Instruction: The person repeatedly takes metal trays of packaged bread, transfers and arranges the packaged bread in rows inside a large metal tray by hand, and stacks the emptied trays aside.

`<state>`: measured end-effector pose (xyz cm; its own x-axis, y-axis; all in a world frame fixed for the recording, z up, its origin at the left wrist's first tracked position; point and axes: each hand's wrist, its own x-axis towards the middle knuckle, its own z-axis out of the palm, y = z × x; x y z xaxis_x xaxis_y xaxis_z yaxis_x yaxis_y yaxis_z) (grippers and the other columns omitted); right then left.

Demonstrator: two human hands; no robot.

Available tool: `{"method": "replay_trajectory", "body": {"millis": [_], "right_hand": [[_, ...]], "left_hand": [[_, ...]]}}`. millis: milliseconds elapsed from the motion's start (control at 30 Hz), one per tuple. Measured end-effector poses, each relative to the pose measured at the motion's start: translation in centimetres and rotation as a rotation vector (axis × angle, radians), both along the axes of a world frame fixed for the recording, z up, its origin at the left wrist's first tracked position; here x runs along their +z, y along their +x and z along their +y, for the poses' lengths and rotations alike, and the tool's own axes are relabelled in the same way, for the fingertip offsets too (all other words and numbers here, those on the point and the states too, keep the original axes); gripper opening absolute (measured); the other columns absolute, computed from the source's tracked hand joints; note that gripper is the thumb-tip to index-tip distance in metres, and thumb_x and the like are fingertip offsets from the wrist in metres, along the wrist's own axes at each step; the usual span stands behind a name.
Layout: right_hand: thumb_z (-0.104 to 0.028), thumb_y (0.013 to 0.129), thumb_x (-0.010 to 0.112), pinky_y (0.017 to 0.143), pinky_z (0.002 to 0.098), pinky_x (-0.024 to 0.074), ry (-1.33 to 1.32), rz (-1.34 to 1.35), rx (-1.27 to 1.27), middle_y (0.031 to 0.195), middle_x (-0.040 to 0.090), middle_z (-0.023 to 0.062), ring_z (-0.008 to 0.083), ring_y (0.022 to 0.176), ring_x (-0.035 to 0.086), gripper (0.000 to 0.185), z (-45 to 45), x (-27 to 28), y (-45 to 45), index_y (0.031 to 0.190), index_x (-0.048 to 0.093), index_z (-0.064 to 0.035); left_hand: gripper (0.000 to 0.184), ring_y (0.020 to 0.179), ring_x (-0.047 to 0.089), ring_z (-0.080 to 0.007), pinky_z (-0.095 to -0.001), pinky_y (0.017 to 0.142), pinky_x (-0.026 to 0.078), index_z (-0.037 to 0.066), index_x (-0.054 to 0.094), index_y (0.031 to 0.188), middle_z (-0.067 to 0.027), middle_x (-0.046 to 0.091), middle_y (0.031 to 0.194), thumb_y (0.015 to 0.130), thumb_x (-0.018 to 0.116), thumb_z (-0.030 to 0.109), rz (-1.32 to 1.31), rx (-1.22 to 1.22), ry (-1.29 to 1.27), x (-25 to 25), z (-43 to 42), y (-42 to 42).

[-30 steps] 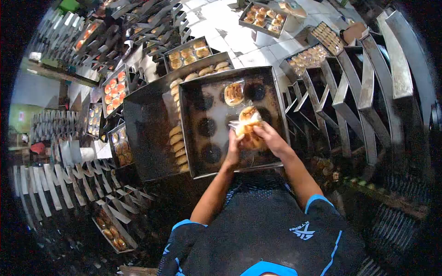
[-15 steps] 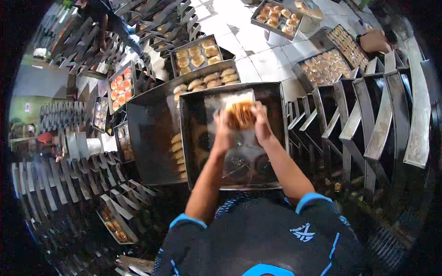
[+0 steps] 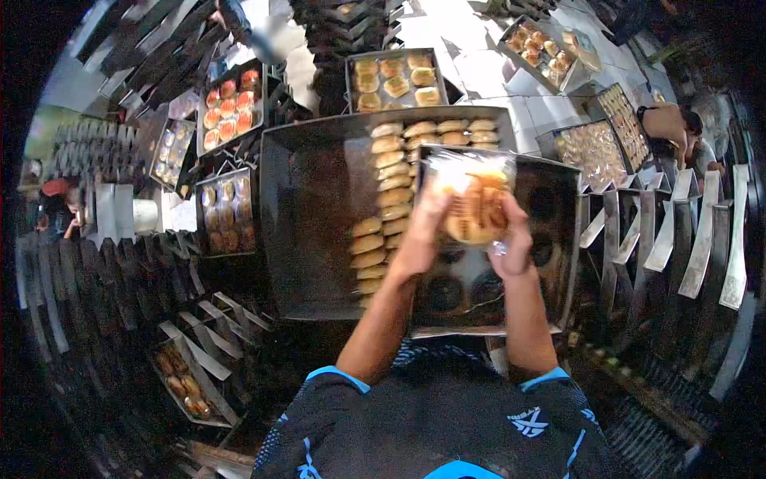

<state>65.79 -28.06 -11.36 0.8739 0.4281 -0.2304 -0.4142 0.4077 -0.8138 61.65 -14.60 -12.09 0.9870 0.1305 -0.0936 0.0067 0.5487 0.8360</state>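
Between my two hands is a round golden-brown bun (image 3: 476, 211) with dark stripes, inside a clear shiny plastic wrapper. My left hand (image 3: 425, 231) is closed around its left side, and my right hand (image 3: 515, 239) grips the opposite edge. Beneath them lies a dark metal tray (image 3: 463, 330) with round marks on its floor. A larger deep tray (image 3: 315, 215) adjoins it on the left, where stacked rows of buns (image 3: 389, 182) fill the right part. My left forearm covers some of those rows.
Trays of buns stand beyond: yellow-topped buns (image 3: 392, 84), red-topped buns (image 3: 230, 112), and small pieces (image 3: 590, 152) at the right. Stacked metal trays (image 3: 694, 231) rise on the right, with more at the left. Other people are at the far left and right.
The view has swung left, bringing more bun rows into sight. Still holding the wrapped bun, both hands have shifted toward the left side of the near tray.
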Motion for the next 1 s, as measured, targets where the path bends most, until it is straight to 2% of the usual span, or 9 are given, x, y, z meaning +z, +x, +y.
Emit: {"method": "replay_trajectory", "body": {"millis": [133, 300, 400, 500, 700, 767, 833, 900, 1000], "right_hand": [[-0.041, 0.090, 0.039, 0.096, 0.0346, 0.0343, -0.092, 0.059, 0.217, 0.118, 0.051, 0.0079, 0.0183, 0.109, 0.047, 0.051, 15.3, -0.7, -0.3, 0.123, 0.043, -0.0039], [-0.048, 0.088, 0.033, 0.078, 0.0411, 0.0459, -0.373, 0.627, 0.426, 0.100, 0.061, 0.0080, 0.0219, 0.087, 0.059, 0.047, 24.8, -13.7, 2.3, 0.112, 0.054, -0.0132], [-0.047, 0.088, 0.028, 0.075, 0.0554, 0.0460, -0.398, 0.810, 0.364, 0.101, 0.061, 0.0121, 0.0323, 0.086, 0.060, 0.047, 25.5, -20.3, 3.4, 0.105, 0.057, -0.0145], [-0.042, 0.088, 0.036, 0.072, 0.0603, 0.0456, -0.533, 0.768, 0.095, 0.106, 0.059, 0.0155, 0.0383, 0.080, 0.060, 0.042, 25.0, -16.5, 1.0, 0.110, 0.052, -0.0110], [-0.040, 0.086, 0.047, 0.104, 0.0558, 0.0202, -1.635, -0.763, 0.516, 0.138, 0.029, 0.0190, 0.0346, 0.128, 0.028, 0.067, 22.2, -16.9, -4.9, 0.138, 0.026, -0.0029], [-0.037, 0.085, 0.048, 0.103, 0.0585, 0.0183, -1.512, -1.439, 0.185, 0.138, 0.030, 0.0204, 0.0417, 0.128, 0.025, 0.070, 21.7, -21.3, -3.5, 0.140, 0.020, -0.0043], [-0.034, 0.087, 0.044, 0.103, 0.0592, 0.0151, -1.949, -1.880, -0.213, 0.137, 0.030, 0.0210, 0.0457, 0.128, 0.020, 0.064, 21.5, -26.0, -1.8, 0.139, 0.022, -0.0048], [-0.031, 0.085, 0.049, 0.104, 0.0578, 0.0143, -1.580, -1.308, 0.330, 0.134, 0.031, 0.0235, 0.0448, 0.128, 0.019, 0.060, 21.4, -24.2, -3.2, 0.135, 0.031, -0.0023], [-0.030, 0.081, 0.055, 0.105, 0.0564, 0.0145, -1.368, -1.246, 0.468, 0.132, 0.032, 0.0265, 0.0440, 0.128, 0.018, 0.063, 20.0, -9.5, -4.4, 0.132, 0.034, 0.0005]], "left_hand": [[0.050, 0.108, 0.053, -0.0248, -0.0365, 0.092, 0.043, -0.001, 0.041, 0.126, -0.0155, 0.052, 0.120, 0.095, 0.030, 0.036, 0.181, 0.119, -0.169, -1.2, 13.1, -2.6], [0.052, 0.102, 0.056, -0.0264, -0.0409, 0.086, 0.047, 0.002, 0.049, 0.118, -0.0154, 0.056, 0.113, 0.089, 0.040, 0.044, 0.778, 0.031, -0.247, -18.3, 23.3, -0.6], [0.053, 0.102, 0.056, -0.0274, -0.0412, 0.087, 0.046, 0.002, 0.050, 0.118, -0.0161, 0.056, 0.113, 0.088, 0.042, 0.044, 0.883, -0.007, -0.257, -25.5, 24.9, 2.2], [0.053, 0.103, 0.055, -0.0285, -0.0415, 0.087, 0.046, 0.001, 0.050, 0.118, -0.0169, 0.056, 0.113, 0.087, 0.043, 0.044, 0.886, 0.031, -0.202, -28.9, 24.1, 4.8], [0.054, 0.104, 0.054, -0.0306, -0.0421, 0.088, 0.044, 0.001, 0.050, 0.117, -0.0184, 0.056, 0.113, 0.084, 0.047, 0.044, 0.868, 0.122, -0.122, -31.0, 21.0, 5.2], [0.055, 0.104, 0.054, -0.0313, -0.0423, 0.088, 0.044, 0.001, 0.051, 0.117, -0.0189, 0.056, 0.113, 0.083, 0.048, 0.044, 0.853, 0.155, -0.090, -31.3, 21.5, 5.4], [0.055, 0.104, 0.054, -0.0320, -0.0425, 0.089, 0.043, 0.001, 0.051, 0.117, -0.0194, 0.056, 0.113, 0.083, 0.049, 0.044, 0.843, 0.185, -0.050, -31.6, 22.1, 5.2], [0.055, 0.104, 0.053, -0.0327, -0.0427, 0.089, 0.043, 0.001, 0.051, 0.117, -0.0199, 0.055, 0.113, 0.082, 0.050, 0.044, 0.862, 0.207, -0.016, -32.0, 22.4, 4.3], [0.056, 0.105, 0.053, -0.0337, -0.0430, 0.089, 0.042, 0.000, 0.051, 0.117, -0.0207, 0.055, 0.113, 0.081, 0.052, 0.044, 0.920, 0.262, 0.089, -31.8, 23.1, 1.3]]}}
